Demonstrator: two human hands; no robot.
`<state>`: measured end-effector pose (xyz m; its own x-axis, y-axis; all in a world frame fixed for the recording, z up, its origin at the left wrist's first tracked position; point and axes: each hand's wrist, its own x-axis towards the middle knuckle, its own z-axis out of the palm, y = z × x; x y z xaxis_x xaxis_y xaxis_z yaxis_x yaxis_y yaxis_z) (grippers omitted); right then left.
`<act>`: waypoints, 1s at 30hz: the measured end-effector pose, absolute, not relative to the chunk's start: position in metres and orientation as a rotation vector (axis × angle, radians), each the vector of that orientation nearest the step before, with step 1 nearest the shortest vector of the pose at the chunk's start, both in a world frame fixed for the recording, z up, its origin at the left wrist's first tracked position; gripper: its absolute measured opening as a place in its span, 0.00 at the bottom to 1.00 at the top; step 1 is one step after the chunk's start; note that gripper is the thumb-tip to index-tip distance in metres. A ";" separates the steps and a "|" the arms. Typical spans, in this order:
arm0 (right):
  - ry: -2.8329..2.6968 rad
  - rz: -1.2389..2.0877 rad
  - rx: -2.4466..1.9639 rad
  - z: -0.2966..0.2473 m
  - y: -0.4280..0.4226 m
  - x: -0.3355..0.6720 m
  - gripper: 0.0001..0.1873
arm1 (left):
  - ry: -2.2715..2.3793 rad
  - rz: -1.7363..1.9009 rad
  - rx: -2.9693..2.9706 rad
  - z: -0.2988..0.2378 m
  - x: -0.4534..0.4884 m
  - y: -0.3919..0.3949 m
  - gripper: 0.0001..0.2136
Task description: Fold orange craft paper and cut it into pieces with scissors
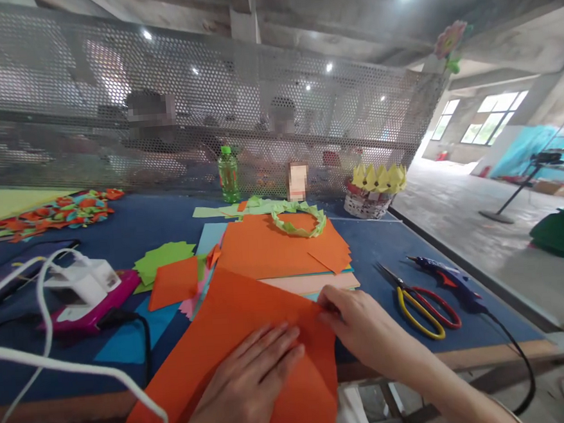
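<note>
A large orange paper sheet [236, 324] lies folded over at the near edge of the blue table [391, 249]. My left hand [250, 381] rests flat on it, fingers stretched out and pressing down. My right hand [357, 325] pinches the sheet's upper right corner where the fold meets. Just beyond lies a stack of orange and coloured papers [279, 247] with a green paper ring [299, 220] on top.
Scissors [421, 301] and a blue glue gun [448, 280] lie right of my hands. A white charger on a pink device [84, 290] with white cables sits left. A green bottle [228, 173], a basket with yellow paper crowns [377, 189] and a mesh screen [206, 101] stand behind, with people beyond.
</note>
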<state>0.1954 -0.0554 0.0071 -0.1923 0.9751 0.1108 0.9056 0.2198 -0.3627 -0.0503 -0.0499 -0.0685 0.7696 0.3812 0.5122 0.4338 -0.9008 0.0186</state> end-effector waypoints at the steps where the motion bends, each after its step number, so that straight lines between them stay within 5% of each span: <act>1: -2.182 0.280 -1.761 0.012 -0.047 0.196 0.07 | -0.675 -0.834 -2.823 -0.070 -0.047 -0.047 0.36; 7: -2.213 0.152 -1.800 0.026 0.028 0.195 0.05 | -0.922 -0.676 -2.691 -0.068 -0.024 -0.037 0.26; 13: -2.234 0.141 -1.862 0.014 0.081 0.188 0.12 | -0.828 -0.551 -2.701 -0.059 -0.017 -0.044 0.29; 30: -2.102 0.193 -2.190 -0.006 0.081 0.278 0.17 | -0.736 -0.553 -2.506 -0.063 -0.022 -0.048 0.22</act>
